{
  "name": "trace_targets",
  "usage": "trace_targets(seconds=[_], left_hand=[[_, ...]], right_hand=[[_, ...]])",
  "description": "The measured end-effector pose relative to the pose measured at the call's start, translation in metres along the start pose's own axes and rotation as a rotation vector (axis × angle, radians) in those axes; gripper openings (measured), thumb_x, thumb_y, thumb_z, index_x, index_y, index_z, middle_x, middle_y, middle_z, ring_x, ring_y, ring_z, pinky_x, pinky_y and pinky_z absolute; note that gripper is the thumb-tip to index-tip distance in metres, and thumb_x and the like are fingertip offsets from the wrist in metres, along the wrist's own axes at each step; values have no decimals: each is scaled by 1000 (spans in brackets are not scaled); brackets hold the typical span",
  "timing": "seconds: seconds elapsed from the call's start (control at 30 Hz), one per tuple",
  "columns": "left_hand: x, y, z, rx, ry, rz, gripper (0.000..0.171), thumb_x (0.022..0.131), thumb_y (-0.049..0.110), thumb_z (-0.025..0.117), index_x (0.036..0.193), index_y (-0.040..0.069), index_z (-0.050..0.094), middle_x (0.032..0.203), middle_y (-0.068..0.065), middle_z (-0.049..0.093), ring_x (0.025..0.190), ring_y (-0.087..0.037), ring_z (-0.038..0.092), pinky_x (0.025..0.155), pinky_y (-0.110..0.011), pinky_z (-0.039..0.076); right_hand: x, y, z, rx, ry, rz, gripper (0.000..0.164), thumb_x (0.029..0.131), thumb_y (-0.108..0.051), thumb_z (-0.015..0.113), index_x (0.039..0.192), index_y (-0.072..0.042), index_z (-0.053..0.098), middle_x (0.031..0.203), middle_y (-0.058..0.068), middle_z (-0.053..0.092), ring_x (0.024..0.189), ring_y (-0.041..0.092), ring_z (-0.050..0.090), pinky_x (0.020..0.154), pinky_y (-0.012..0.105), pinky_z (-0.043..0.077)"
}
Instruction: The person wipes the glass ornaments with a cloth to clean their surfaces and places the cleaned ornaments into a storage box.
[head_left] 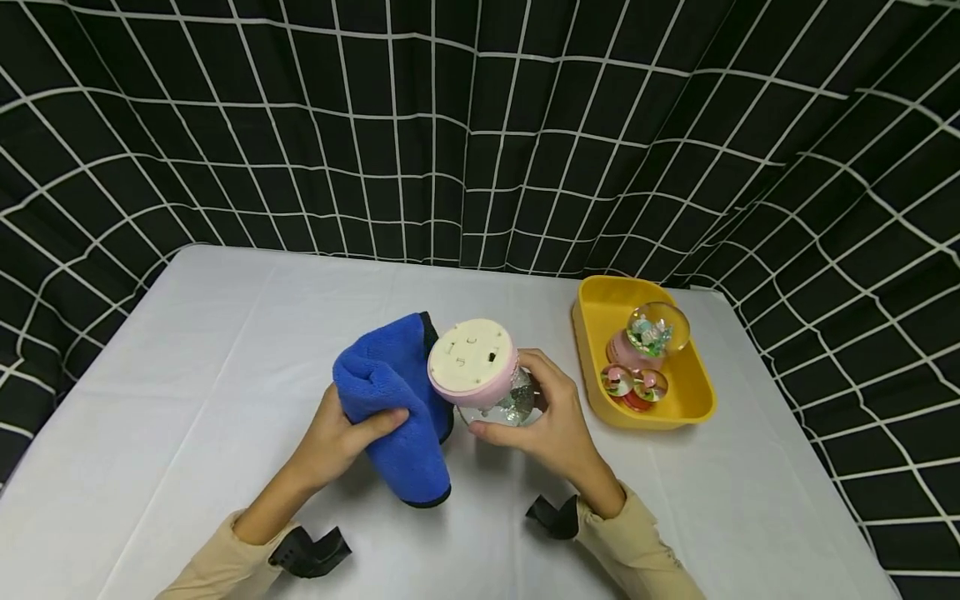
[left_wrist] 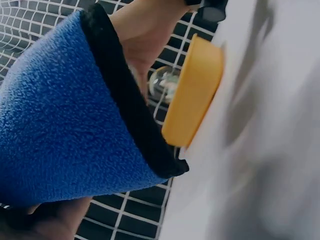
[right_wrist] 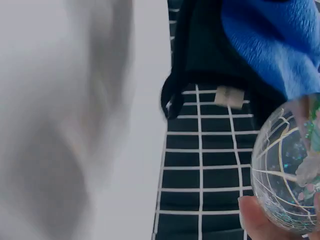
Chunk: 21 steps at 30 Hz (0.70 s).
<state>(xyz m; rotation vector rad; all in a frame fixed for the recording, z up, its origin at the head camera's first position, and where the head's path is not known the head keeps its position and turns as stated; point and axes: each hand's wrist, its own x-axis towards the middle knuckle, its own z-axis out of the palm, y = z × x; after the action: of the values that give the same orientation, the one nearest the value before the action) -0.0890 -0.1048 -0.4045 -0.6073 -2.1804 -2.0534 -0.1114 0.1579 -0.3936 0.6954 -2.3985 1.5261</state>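
Observation:
My left hand (head_left: 345, 433) grips a folded blue cloth (head_left: 401, 400) with black edging, thumb laid over its front. In my right hand (head_left: 551, 417) is a snow globe (head_left: 487, 367), tipped so its cream underside and pink base face the head camera. Fingers and thumb hold it by the clear glass ball, which points down and away; glitter and a small figure show inside it in the right wrist view. The cloth's right edge comes right up beside the globe's base. The left wrist view is largely filled by the blue cloth (left_wrist: 70, 115).
A yellow tray (head_left: 693, 392) stands on the right of the white table (head_left: 240, 367). Inside it lie another pink-based snow globe (head_left: 645, 337) and two small glass balls (head_left: 633, 385) with red bases. Black curtains with a white grid (head_left: 420, 150) surround the table.

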Motion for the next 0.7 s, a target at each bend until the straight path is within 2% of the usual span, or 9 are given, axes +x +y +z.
trace_targets(seconds=[0.07, 0.17, 0.4, 0.53, 0.6, 0.7], left_hand=[[1, 3, -4, -6, 27, 12, 47, 83, 1, 68, 126, -7, 50, 110, 3, 62, 102, -12, 59, 89, -25, 49], [0, 7, -8, -17, 39, 32, 52, 81, -1, 70, 128, -10, 48, 111, 4, 62, 102, -12, 58, 89, -23, 48], [-3, 7, -11, 26, -10, 20, 71, 77, 5, 77, 138, -8, 43, 125, -1, 57, 109, -8, 57, 92, -21, 48], [0, 6, -5, 60, -70, 36, 83, 76, 5, 81, 148, 3, 40, 143, -8, 52, 124, -6, 53, 103, -19, 43], [2, 6, -1, 62, -112, 40, 89, 76, 5, 81, 152, 11, 35, 151, -7, 46, 134, -7, 47, 109, -17, 37], [3, 4, 6, 51, -154, 42, 92, 77, 5, 81, 154, 18, 32, 155, -5, 43, 139, -9, 42, 112, -17, 33]], right_hand=[[1, 1, -2, -17, 1, -9, 76, 59, -16, 95, 127, -15, 62, 119, 2, 66, 104, 15, 61, 82, 27, 57], [2, 1, -3, -35, -6, -32, 77, 57, -18, 96, 126, -15, 63, 118, 3, 67, 105, 14, 62, 82, 28, 58], [3, 2, -1, -65, -60, -100, 79, 55, -17, 96, 126, -14, 63, 120, 3, 66, 105, 15, 62, 79, 29, 58], [2, 3, 2, -72, -93, -162, 80, 55, -17, 96, 127, -13, 62, 123, 5, 66, 110, 19, 63, 91, 29, 55], [1, 3, 4, -71, -112, -192, 79, 55, -16, 96, 127, -12, 62, 125, 6, 65, 114, 21, 62, 98, 30, 52], [0, 2, 6, -71, -143, -228, 77, 57, -15, 96, 127, -11, 63, 127, 7, 64, 117, 23, 62, 102, 31, 51]])
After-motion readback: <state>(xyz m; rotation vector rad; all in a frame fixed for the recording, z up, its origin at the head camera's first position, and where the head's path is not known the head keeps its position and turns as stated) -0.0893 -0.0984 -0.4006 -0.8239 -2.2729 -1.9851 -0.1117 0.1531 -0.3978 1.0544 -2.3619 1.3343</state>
